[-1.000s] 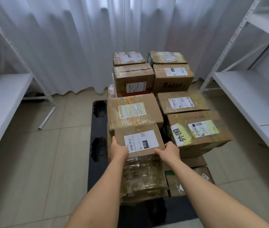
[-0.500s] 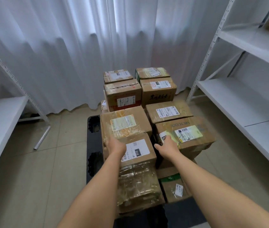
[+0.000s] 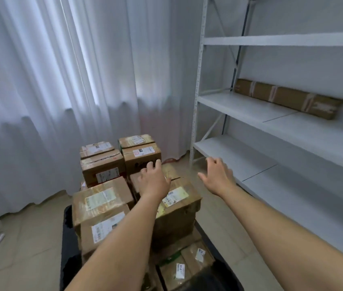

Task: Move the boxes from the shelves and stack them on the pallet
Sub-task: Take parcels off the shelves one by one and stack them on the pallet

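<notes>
On the black pallet (image 3: 67,248) the taped cardboard boxes (image 3: 103,198) sit stacked; one long box (image 3: 288,97) lies on the white shelves (image 3: 250,110) at right. Above them, the left hand (image 3: 153,179) and right hand (image 3: 219,177) hang with fingers spread, holding nothing.

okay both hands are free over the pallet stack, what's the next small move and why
Probably reach toward the long box on the right shelf. Both the left hand and right hand are open and hold nothing, and that is the only box visible on the shelves.
</notes>
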